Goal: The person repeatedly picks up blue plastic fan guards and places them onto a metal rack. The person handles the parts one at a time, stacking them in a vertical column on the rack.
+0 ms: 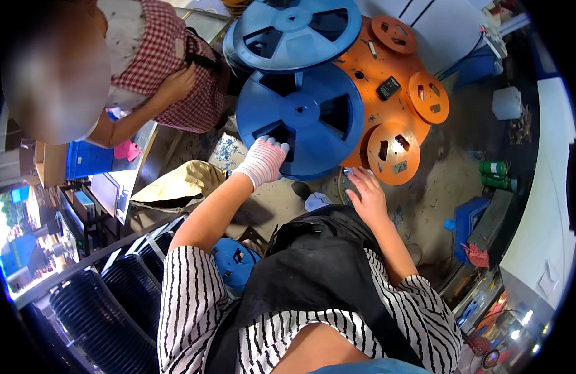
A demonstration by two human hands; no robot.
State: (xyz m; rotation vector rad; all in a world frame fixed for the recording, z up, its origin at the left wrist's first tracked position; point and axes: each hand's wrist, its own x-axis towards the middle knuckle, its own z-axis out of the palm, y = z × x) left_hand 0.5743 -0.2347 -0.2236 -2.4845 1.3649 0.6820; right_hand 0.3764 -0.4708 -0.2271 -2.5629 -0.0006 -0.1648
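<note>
Workshop floor (428, 199) strewn with blue scraps (226, 151). Blue reel (308, 118) directly ahead of left grip (265, 161); I see gloved fingers on its near side, cannot tell if closed. Right grip (366, 194) bare, fingers loosely spread, just beside small orange reel (393, 156). Second blue reel (294, 38) beyond, farther from left grip; aproned co-worker (157, 68) off left.

The left arm (191, 280) is bending at the elbow, its forearm (213, 209) slanting forward and to the right; the left hand (266, 161), wearing a striped glove (263, 167), is showing its back, fingers (274, 147) curling downward. The right arm (394, 249) is slanting forward and to the left, and the ungloved right hand (369, 196) is likewise showing its back, fingers (361, 181) loosely spreading, thumb (354, 199) standing apart.
</note>
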